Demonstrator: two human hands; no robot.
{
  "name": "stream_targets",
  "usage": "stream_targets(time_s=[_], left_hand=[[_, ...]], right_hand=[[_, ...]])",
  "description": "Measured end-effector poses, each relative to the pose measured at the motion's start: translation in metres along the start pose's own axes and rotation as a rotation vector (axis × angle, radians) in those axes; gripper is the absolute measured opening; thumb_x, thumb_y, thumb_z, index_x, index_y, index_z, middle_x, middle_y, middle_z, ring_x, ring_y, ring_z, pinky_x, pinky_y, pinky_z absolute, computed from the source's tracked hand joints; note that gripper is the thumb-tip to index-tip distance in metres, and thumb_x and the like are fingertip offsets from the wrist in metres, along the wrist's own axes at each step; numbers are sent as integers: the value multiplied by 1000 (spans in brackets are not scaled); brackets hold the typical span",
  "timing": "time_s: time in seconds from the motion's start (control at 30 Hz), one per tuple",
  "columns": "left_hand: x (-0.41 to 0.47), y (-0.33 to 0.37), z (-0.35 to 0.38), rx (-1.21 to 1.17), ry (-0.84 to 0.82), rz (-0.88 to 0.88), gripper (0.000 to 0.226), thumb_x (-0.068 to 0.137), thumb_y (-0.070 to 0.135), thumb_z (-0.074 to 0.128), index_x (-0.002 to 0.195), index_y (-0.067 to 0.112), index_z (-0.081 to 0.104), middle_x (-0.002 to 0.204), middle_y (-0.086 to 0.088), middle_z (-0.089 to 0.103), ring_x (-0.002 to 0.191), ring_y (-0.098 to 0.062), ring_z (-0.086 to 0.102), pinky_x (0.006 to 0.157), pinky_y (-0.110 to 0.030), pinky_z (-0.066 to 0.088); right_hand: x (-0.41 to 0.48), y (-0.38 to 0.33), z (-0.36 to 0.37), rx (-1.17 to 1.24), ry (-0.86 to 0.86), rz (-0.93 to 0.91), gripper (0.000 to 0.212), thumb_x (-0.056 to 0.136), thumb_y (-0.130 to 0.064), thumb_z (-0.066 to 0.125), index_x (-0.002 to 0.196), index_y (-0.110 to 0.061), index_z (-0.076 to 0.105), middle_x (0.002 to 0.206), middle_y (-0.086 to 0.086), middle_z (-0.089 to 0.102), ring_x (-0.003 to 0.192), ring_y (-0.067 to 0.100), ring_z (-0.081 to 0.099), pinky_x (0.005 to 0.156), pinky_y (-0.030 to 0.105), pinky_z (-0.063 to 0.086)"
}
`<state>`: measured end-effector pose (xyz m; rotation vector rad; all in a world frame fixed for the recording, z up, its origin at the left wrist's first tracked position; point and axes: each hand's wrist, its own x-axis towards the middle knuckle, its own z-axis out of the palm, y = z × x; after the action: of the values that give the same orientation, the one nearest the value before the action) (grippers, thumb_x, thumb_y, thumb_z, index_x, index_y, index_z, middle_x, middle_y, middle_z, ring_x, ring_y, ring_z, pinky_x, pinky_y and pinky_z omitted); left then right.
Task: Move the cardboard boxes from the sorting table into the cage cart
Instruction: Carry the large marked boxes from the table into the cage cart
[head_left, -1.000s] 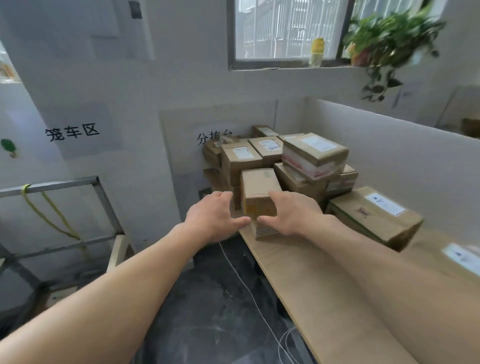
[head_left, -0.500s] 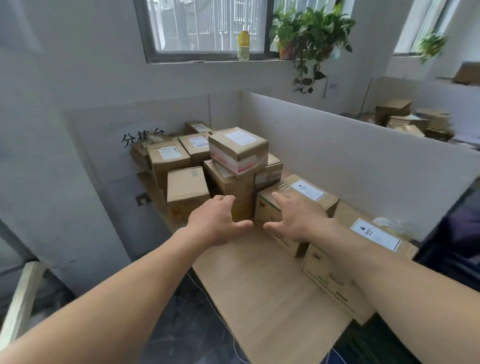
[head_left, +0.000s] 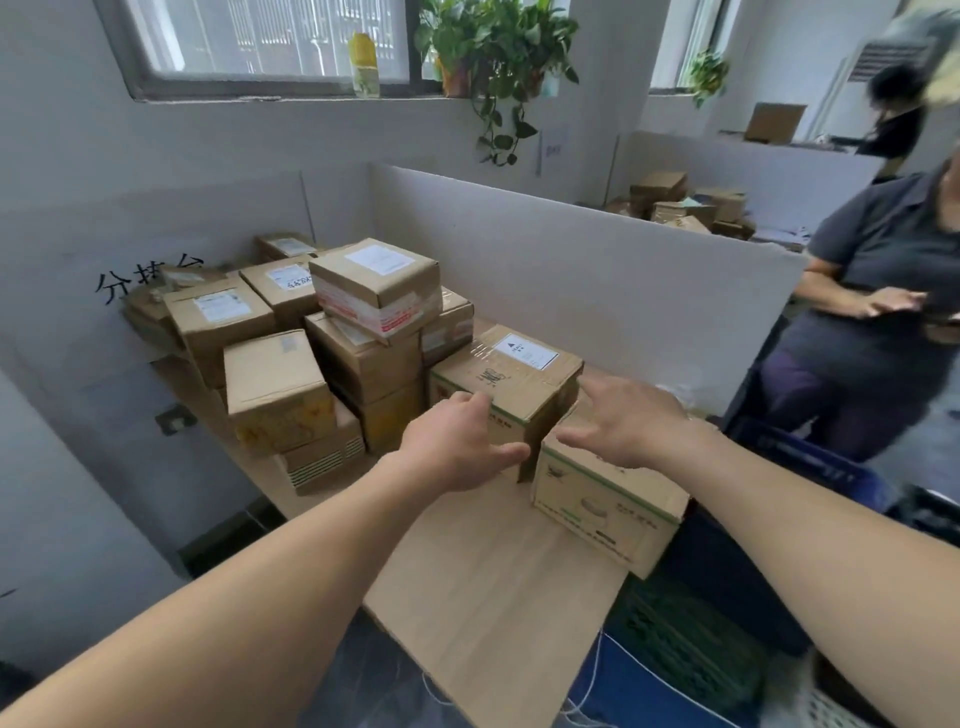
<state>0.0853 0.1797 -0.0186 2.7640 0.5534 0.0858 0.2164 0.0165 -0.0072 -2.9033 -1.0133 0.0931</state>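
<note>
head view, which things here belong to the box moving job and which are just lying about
Job: taped brown cardboard box with white label, stacked brown cardboard boxes, light wooden sorting table, left hand, right hand.
Lying about: yellow bottle on sill, green potted plant, dark blue plastic crate.

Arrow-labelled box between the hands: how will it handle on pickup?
Probably rigid: the labelled box looks square, taped and undented. It likely needs both the left hand and the right hand, given its bulk; its weight can't be judged. It sits close beside the green-striped box, so it could snag it.
</note>
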Motion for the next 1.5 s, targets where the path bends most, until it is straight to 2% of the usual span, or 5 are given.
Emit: stream_targets(time_s=[0.23,0.43,0.87,1.13,1.5], left_hand=[[53,38,38,17,-65,-8,78,85,71,59,144,22,45,140,0,54,122,-22,56,87,-36,47],[102,72,84,12,-133,-90,71,84,72,57,134,23,49,128,2,60,114,-23,58,86,-37,48],[131,89,161,-41,-167,-260,62,86,67,59,129,24,49,114,5,42,91,-16,50,71,-33,45],[105,65,170,-168,-92,-349,66,83,62,67,130,21,46,131,2,35,98,-19,56,82,-35,56],[10,0,171,-422,-43,-527,79,73,48,82,135,21,41,131,-4,54,118,-27,57,102,-40,48]], right_hand=[[35,72,15,16,-32,49,67,86,-67,60,142,-33,46,138,-3,59,125,26,54,94,42,50],[84,143,50,17,-133,94,57,84,-71,57,128,-36,52,113,-6,61,98,21,55,69,33,39],[151,223,112,60,-298,102,71,70,-74,68,122,-31,45,127,-3,56,111,27,58,83,43,49],[144,203,132,126,-346,109,99,39,-89,73,107,-19,51,99,-4,60,91,20,59,75,38,51],[82,111,144,161,-401,70,105,56,-82,77,127,-12,45,122,2,60,111,24,59,87,38,50]])
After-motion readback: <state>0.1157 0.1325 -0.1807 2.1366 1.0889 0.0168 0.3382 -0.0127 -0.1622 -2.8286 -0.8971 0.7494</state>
